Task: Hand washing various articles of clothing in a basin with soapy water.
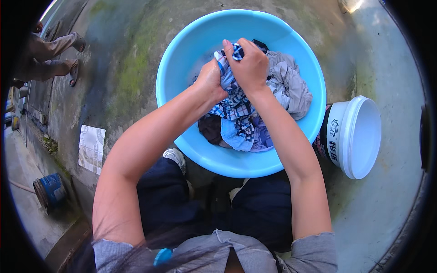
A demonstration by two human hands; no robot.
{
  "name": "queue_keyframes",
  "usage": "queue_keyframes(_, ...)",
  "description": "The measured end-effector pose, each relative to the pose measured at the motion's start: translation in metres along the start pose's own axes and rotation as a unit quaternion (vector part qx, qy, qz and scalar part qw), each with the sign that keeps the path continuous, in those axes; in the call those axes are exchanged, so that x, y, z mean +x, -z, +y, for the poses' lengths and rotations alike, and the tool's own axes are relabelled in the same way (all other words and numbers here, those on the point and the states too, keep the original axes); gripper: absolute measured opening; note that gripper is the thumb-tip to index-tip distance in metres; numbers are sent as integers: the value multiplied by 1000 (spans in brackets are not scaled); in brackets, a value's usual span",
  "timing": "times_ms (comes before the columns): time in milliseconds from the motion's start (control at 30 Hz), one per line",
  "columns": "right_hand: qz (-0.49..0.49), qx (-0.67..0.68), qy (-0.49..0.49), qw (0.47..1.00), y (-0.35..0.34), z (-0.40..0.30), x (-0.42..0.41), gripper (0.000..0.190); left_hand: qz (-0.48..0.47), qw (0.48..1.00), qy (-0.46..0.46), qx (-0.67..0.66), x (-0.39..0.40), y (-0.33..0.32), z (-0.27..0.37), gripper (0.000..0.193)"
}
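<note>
Before me, in the head view, a large light-blue plastic basin [184, 58] holds a heap of damp-looking clothes. Over the heap, my left hand [210, 79] grips a blue-and-white checked cloth [227, 79]. My right hand [248, 63] is closed round the same cloth, a bunch of it showing between thumb and fingers. Below both hands lies more of the checked fabric. Grey garments [290, 82] fill the basin's right side. A light-blue cloth [235, 134], a dark brown one [210, 129] and a purple one [262, 134] lie nearest me.
A white plastic bucket [355, 136] bearing writing stands tilted in view, right of the basin. A patterned tile [91, 149] lies on the mossy concrete at left, with a blue container [53, 191] beyond a low edge. Another person's sandaled feet [74, 71] are at upper left.
</note>
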State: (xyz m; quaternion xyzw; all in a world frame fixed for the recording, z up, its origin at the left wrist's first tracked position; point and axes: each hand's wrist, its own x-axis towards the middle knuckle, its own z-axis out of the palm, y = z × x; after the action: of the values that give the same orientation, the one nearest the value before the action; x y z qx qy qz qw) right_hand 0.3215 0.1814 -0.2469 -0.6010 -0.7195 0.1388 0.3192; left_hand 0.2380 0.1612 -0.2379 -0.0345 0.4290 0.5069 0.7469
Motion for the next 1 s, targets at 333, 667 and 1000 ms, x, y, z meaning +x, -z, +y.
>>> queue_keyframes(333,51,59,4,997,-19,-2,-12,34,7,1000,-12,-8,12,25,-3,28)
queue_keyframes(667,-61,154,-113,980,-38,56,-9,39,41,997,16,60,1,26,-4,34)
queue_keyframes(1000,-257,473,-254,804,2,87,-7,36,-109,912,27,394,3,81,54,32)
